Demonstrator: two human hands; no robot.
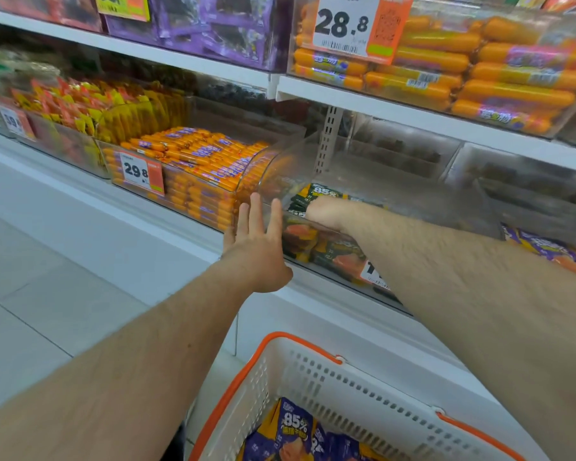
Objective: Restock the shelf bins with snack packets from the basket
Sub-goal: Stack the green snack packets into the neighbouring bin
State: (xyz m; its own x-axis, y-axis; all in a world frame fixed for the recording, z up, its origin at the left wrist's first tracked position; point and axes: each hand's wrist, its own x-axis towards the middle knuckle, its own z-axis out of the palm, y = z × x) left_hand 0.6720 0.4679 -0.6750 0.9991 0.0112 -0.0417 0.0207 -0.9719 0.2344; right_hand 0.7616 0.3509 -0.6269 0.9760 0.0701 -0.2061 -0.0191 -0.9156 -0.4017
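Observation:
A clear plastic shelf bin (291,164) on the lower shelf holds dark green "85%" snack packets (316,192). My left hand (256,241) lies flat against the bin's front left corner with its fingers straight. My right hand (330,212) reaches over the front rim into the bin and rests among the green packets; its fingers are hidden. Below, at the bottom of the view, stands a white basket with an orange rim (346,387), holding purple "85%" packets (295,427).
Left of the bin is a full bin of orange sausage sticks (197,161) with a 29.8 price tag (140,171). Purple packets (546,246) lie in the bin to the right. Larger orange sausages (496,71) fill the shelf above. Pale floor tiles (47,261) stretch left.

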